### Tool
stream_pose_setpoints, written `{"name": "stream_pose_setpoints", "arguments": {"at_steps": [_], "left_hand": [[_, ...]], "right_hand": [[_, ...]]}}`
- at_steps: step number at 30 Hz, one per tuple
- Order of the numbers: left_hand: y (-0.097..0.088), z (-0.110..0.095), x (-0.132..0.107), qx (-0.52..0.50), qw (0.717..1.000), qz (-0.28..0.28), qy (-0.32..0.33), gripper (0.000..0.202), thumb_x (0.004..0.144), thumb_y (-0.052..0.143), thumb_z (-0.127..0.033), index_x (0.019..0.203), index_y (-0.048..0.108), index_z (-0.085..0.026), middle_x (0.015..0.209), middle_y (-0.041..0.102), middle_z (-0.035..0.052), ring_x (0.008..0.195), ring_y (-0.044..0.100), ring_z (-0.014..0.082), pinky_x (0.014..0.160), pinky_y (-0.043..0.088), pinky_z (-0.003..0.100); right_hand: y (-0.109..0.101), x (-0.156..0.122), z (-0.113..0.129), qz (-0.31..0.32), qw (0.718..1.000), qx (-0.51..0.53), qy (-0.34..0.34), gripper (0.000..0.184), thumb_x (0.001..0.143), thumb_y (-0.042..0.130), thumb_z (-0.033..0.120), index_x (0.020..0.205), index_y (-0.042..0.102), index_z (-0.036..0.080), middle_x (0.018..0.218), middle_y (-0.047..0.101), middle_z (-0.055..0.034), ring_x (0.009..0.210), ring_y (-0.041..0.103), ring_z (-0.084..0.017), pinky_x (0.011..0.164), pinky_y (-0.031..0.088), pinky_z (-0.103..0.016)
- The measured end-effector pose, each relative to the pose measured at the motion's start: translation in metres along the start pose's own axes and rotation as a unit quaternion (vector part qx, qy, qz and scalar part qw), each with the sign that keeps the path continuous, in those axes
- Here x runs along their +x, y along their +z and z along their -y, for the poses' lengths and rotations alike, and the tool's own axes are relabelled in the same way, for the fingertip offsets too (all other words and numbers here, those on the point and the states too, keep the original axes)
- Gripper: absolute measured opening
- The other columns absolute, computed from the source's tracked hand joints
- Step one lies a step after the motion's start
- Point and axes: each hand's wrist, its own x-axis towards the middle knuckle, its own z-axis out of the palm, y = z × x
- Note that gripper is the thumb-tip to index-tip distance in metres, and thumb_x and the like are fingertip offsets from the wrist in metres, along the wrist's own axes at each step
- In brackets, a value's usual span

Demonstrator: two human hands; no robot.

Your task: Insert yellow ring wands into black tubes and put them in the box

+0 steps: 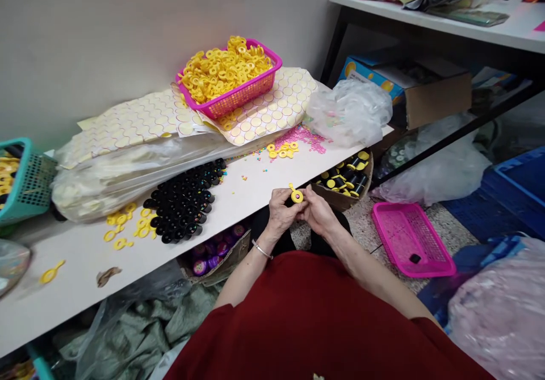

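In front of my lap, my left hand (281, 211) is closed around a yellow ring with a small tab (297, 196). A pink dot shows at the ring's middle, and whatever lies beneath it is hidden by the fingers. My right hand (319, 214) meets it from the right, its closed fingers pinching the ring's edge. On the table (244, 198) to the left stand tightly grouped black cups (183, 207), some with coloured bits inside. Loose yellow rings (283, 150) lie near pink beads (306, 139) toward the back.
A pink basket (238, 103) heaped with yellow rings sits on printed sticker sheets (136, 116). Below the table edge, a box (340, 199) holds black-and-yellow pieces, and another box (249, 249) holds purple ones. A second pink basket (394, 238) is on the floor. A teal basket (32, 181) stands left.
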Motion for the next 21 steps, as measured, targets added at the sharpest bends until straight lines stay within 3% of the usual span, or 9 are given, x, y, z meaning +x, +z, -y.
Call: {"name": "stream_pose_setpoints", "arguments": {"at_steps": [2, 5, 10, 15, 21], "left_hand": [[-0.003, -0.006, -0.006, -0.050, 0.997, 0.048, 0.016, 0.035, 0.059, 0.080, -0.039, 0.086, 0.071, -0.019, 0.086, 0.061, 0.0040, 0.090, 0.052, 0.0177, 0.085, 0.044, 0.035], [-0.007, -0.016, -0.015, -0.101, 0.985, 0.135, 0.031, 0.042, 0.059, 0.080, -0.045, 0.091, 0.072, -0.020, 0.096, 0.060, 0.0062, 0.101, 0.052, 0.0200, 0.093, 0.043, 0.038], [-0.010, -0.023, -0.029, -0.082, 0.966, 0.244, 0.035, 0.044, 0.062, 0.077, -0.047, 0.096, 0.071, -0.019, 0.102, 0.062, 0.0089, 0.115, 0.047, 0.0258, 0.103, 0.037, 0.046], [-0.007, -0.018, -0.044, -0.055, 0.957, 0.281, 0.036, 0.046, 0.064, 0.077, -0.045, 0.101, 0.071, -0.019, 0.094, 0.066, 0.0085, 0.120, 0.044, 0.0282, 0.105, 0.034, 0.050], [-0.001, -0.017, -0.053, -0.062, 0.956, 0.286, 0.038, 0.045, 0.066, 0.075, -0.043, 0.105, 0.070, -0.020, 0.102, 0.066, 0.0089, 0.117, 0.046, 0.0264, 0.105, 0.034, 0.048]], "right_hand": [[-0.008, -0.005, 0.005, 0.006, 0.999, -0.019, 0.037, 0.035, 0.076, 0.062, 0.052, 0.081, 0.057, 0.017, 0.073, 0.062, -0.0005, 0.053, 0.053, -0.010, 0.046, 0.044, -0.023], [-0.019, -0.006, 0.008, 0.027, 0.998, -0.021, 0.060, 0.033, 0.070, 0.069, 0.047, 0.073, 0.057, 0.017, 0.064, 0.057, 0.0030, 0.050, 0.049, -0.007, 0.045, 0.040, -0.019], [-0.043, -0.010, 0.011, 0.127, 0.986, -0.048, 0.093, 0.032, 0.063, 0.077, 0.044, 0.072, 0.061, 0.018, 0.065, 0.060, 0.0042, 0.059, 0.053, -0.007, 0.054, 0.044, -0.019], [-0.059, -0.025, 0.025, 0.205, 0.962, -0.130, 0.128, 0.046, 0.055, 0.081, 0.047, 0.087, 0.068, 0.016, 0.076, 0.066, -0.0009, 0.064, 0.058, -0.011, 0.056, 0.047, -0.022], [-0.060, -0.032, 0.016, 0.174, 0.967, -0.139, 0.127, 0.032, 0.060, 0.081, 0.034, 0.080, 0.068, 0.014, 0.071, 0.064, -0.0005, 0.059, 0.054, -0.008, 0.051, 0.044, -0.018]]}}
